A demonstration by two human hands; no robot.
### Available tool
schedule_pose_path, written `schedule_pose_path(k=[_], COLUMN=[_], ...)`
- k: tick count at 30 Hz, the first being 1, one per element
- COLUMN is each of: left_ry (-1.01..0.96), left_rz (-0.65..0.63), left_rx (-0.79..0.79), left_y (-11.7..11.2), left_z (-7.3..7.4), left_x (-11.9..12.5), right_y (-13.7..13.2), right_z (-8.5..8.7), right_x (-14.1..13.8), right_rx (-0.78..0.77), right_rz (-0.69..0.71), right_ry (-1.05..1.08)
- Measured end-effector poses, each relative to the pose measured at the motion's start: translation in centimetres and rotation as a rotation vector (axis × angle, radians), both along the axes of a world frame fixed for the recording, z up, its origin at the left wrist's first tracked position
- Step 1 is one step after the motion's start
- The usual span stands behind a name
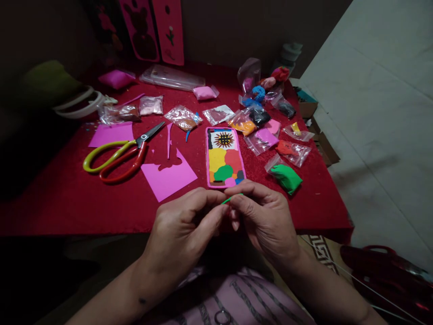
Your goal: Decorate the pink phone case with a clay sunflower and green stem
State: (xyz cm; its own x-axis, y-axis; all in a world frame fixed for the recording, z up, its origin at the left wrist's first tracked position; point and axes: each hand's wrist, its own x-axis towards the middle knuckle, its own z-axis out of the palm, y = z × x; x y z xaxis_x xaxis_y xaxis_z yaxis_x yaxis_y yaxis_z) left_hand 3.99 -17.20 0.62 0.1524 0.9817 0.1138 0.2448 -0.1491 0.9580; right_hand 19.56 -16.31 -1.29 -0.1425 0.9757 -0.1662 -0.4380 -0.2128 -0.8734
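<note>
Both hands meet just in front of the table's near edge. My left hand (184, 228) and my right hand (264, 216) pinch a thin green strand of clay (232, 197) between their fingertips. Right behind the hands lies a pink phone case (223, 156) covered with coloured clay patches and a dark sunburst at its top. A lump of green clay in a clear bag (287, 177) sits to the right of the case.
The red table (67, 203) carries scissors with yellow and red handles (120, 155), cut pink paper (169, 177), a pink modelling tool (168, 141) and several bags of coloured clay (262, 117). A clear plastic box (172, 77) lies at the back.
</note>
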Motion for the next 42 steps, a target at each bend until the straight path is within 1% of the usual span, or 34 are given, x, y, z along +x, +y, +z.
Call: schedule_pose_path(k=[6, 10, 15, 19, 22, 26, 29, 34, 37, 42], left_ry=[0.048, -0.001, -0.043, -0.183, -0.267, -0.253, -0.226, -0.138, -0.079, 0.058], left_rz=[-0.052, -0.064, -0.086, -0.104, -0.133, -0.108, -0.135, -0.057, -0.084, -0.075], left_rx=[0.006, -0.046, -0.199, -0.364, -0.420, -0.408, -0.391, -0.365, -0.278, -0.093], left_y=[0.06, 0.06, 0.34, 0.43, 0.33, 0.35, 0.43, 0.27, 0.15, 0.21], left_z=[0.15, 0.11, 0.48, 0.57, 0.47, 0.39, 0.51, 0.88, 0.66, -0.01], left_x=[-0.28, -0.39, -0.28, -0.11, -0.10, -0.19, -0.20, -0.01, -0.07, -0.50], right_y=[0.07, 0.21, 0.41, 0.48, 0.41, 0.33, 0.31, 0.37, 0.42, 0.42], right_z=[0.32, 0.67, 0.28, 0.04, 0.07, 0.11, 0.13, 0.20, 0.21, 0.33], right_x=[0.08, 0.15, 0.20, 0.20, 0.25, 0.34, 0.33, 0.26, 0.25, 0.18], right_rx=[-0.072, -0.106, -0.095, -0.101, -0.087, -0.096, -0.111, -0.113, -0.113, -0.123], right_rz=[0.038, 0.078, 0.093, 0.080, 0.085, 0.090, 0.091, 0.070, 0.064, 0.056], right_ry=[0.072, 0.136, 0.177, 0.185, 0.168, 0.132, 0.124, 0.117, 0.098, 0.079])
